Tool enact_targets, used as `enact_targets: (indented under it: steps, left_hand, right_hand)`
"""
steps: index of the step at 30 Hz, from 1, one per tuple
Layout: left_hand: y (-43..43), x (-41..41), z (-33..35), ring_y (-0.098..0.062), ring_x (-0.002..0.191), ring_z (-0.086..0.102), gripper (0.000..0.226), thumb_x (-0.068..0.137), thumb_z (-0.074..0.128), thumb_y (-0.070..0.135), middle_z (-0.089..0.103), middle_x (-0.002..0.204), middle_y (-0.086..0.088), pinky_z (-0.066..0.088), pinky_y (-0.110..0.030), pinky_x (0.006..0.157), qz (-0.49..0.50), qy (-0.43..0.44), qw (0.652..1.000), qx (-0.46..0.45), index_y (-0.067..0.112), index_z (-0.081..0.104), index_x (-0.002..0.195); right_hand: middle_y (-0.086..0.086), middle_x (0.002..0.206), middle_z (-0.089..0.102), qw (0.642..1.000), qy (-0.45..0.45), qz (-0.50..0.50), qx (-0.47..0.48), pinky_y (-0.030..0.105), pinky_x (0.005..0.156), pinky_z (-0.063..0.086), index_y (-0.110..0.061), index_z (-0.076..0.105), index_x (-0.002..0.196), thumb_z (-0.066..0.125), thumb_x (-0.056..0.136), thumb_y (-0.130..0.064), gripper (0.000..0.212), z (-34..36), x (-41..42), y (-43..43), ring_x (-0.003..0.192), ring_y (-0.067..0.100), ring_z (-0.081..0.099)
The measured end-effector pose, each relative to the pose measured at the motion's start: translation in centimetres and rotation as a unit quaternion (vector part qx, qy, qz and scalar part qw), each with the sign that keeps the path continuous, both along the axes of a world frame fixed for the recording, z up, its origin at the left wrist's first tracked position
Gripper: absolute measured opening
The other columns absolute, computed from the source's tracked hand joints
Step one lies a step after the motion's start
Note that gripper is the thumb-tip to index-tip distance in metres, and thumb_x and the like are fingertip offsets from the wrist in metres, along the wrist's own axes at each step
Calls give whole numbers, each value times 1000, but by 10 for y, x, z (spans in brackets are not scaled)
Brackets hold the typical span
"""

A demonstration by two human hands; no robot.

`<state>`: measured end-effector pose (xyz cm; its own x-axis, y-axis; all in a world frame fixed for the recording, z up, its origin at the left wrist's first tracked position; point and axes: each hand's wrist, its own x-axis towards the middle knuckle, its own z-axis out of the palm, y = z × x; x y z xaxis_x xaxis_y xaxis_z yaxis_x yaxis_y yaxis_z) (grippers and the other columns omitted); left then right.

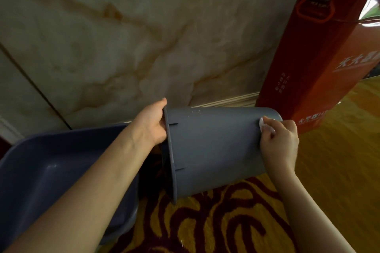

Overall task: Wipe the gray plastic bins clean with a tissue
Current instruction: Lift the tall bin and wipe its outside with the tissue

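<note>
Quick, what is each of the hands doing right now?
Left hand: closed on the rim of the round gray bin.
Right hand: closed on a white tissue, pressing it against that bin.

Dim indoor light, soft picture, strong wide-angle bend.

The light is weak and even. Above the grip the marble wall looks dull and a little blurred. Right of the grip, the red box leans from edge distortion, with a bright glare at its top corner. Under the held gray bin lies a dark shadow on the carpet. Both forearms stretch toward the lower corners.
</note>
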<state>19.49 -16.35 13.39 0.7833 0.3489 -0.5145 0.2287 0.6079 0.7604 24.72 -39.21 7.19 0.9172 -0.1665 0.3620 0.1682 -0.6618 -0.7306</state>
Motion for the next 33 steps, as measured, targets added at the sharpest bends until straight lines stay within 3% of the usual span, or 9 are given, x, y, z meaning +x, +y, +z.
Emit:
enact_targets:
  steps: [2, 6, 9, 12, 17, 23, 29, 31, 33]
  left_hand:
    - [-5, 2, 2, -28, 94, 60, 34, 95, 42, 27, 62, 114, -13, 48, -43, 65, 15, 32, 999, 19, 7, 54, 120]
    - [-10, -5, -1, -24, 75, 62, 32, 95, 42, 30, 65, 89, -11, 48, -38, 54, 10, 14, 1000, 21, 6, 56, 111]
    - [-13, -12, -10, -18, 63, 68, 36, 95, 40, 32, 72, 68, -6, 54, -27, 52, -15, -43, 999, 23, 6, 64, 90]
    - [-13, -19, -19, -10, 52, 68, 44, 96, 36, 31, 70, 54, -2, 53, -17, 48, -30, -111, 993, 3, 8, 65, 73]
    - [-7, -28, -30, -16, 62, 72, 42, 95, 38, 36, 75, 68, -8, 57, -25, 53, -35, -91, 995, -12, 4, 65, 87]
    - [-6, -29, -39, -14, 65, 72, 35, 93, 43, 37, 76, 70, -3, 55, -29, 58, -27, -83, 996, -1, 11, 66, 91]
    - [-5, -33, -40, -16, 69, 73, 33, 93, 44, 36, 76, 74, -3, 54, -32, 62, -39, -86, 996, -11, 12, 67, 95]
    - [-3, -32, -41, -16, 70, 73, 35, 93, 42, 36, 76, 76, -4, 56, -30, 60, -47, -85, 995, -13, 11, 67, 95]
    - [-1, -31, -40, -16, 68, 73, 39, 94, 40, 37, 76, 73, -5, 57, -27, 57, -58, -88, 994, -11, 9, 67, 90]
  right_hand:
    - [9, 102, 51, 1000, 6, -5, 15, 35, 82, 45, -9, 63, 115, 51, 94, -19, 26, 2, -3, -1, 98, 27, 52]
    - [6, 92, 52, 996, -55, 47, 61, 19, 70, 38, -12, 68, 104, 58, 90, -17, 19, 29, -19, 22, 79, 12, 48]
    - [7, 82, 55, 976, -118, 166, 80, 21, 67, 39, -14, 72, 95, 62, 84, -9, 16, 55, -41, 73, 71, 13, 50]
    - [10, 88, 60, 960, -86, 255, 73, 28, 72, 45, -13, 71, 94, 61, 84, -11, 14, 54, -67, 116, 78, 21, 58]
    - [14, 92, 57, 977, -100, 182, 43, 37, 74, 48, -8, 69, 98, 60, 87, -10, 14, 18, -65, 107, 85, 30, 56]
    - [16, 93, 56, 997, -49, 51, 34, 28, 72, 37, -4, 69, 92, 59, 89, -16, 17, -2, -16, 49, 84, 33, 56]
    - [16, 105, 55, 998, -3, -40, 49, 34, 82, 44, -3, 66, 104, 53, 92, -17, 22, 1, 5, 16, 93, 30, 56]
    - [17, 96, 57, 997, -60, 1, 56, 29, 75, 41, -3, 68, 96, 57, 89, -13, 16, 11, -11, 36, 85, 31, 57]
    - [15, 86, 57, 983, -121, 129, 42, 29, 68, 41, -7, 69, 87, 61, 85, -10, 8, 18, -37, 72, 77, 28, 57]
